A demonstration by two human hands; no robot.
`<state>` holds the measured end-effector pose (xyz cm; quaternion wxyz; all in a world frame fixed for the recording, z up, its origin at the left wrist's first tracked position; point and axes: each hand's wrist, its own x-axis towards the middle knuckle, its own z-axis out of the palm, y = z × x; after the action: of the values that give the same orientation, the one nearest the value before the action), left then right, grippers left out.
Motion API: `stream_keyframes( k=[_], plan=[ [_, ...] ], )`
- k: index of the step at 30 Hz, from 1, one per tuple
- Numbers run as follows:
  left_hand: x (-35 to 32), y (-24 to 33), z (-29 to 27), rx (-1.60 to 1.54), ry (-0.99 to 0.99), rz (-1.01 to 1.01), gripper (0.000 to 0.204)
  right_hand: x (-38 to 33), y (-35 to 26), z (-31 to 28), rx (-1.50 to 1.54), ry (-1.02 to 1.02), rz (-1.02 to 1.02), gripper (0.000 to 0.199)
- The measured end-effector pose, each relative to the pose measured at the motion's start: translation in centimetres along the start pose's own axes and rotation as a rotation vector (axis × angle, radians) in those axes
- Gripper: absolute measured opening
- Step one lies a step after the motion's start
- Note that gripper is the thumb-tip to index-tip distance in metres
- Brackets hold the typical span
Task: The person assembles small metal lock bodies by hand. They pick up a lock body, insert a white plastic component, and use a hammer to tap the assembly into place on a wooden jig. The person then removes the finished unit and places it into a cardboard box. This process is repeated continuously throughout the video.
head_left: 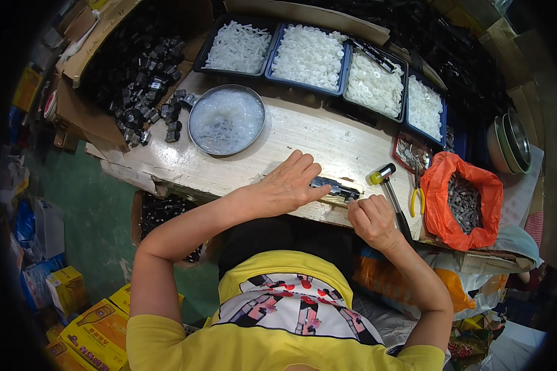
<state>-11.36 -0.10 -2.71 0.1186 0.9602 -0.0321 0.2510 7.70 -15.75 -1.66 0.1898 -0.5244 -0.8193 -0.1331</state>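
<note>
A long black plastic part (336, 187) lies on a shiny metal piece at the front edge of the white workbench (303, 133). My left hand (291, 184) is bent over its left end, with the thumb pressed on it. At the right end, my right hand (372, 219) has its fingers curled and pinched together; whatever they hold is too small to make out. A hammer with a yellow-and-black head (382, 174) lies just right of the black part, its dark handle pointing towards me. Beside it are yellow-handled pliers (417, 201).
Several trays of small white plastic pieces (308, 59) line the back. A round metal dish (227, 148) holds translucent pieces in liquid. Black parts (145, 102) spill from a carton at left. An orange bag (436, 185) of grey pieces and a red tray (395, 151) stand at right.
</note>
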Motion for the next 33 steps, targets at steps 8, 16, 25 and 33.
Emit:
stream_keyframes(
  k=[8,16,25,33],
  plan=[
    [0.1,0.1,-0.5,0.020,-0.033,-0.003,0.025,1.7,1.1,-1.7,-0.033,-0.235,-0.174,0.012],
    [0.0,-0.2,0.3,0.025,-0.002,0.045,0.029,0.8,0.3,-0.6,-0.017,-0.120,-0.049,0.012],
    [-0.4,-0.2,0.4,0.013,-0.004,0.010,0.033,0.8,-1.4,0.0,0.268,-0.010,0.437,0.011],
    [-0.1,0.2,-0.3,0.067,-0.096,-0.039,0.035,0.5,0.3,-0.6,0.738,-0.292,1.126,0.009]
  ],
)
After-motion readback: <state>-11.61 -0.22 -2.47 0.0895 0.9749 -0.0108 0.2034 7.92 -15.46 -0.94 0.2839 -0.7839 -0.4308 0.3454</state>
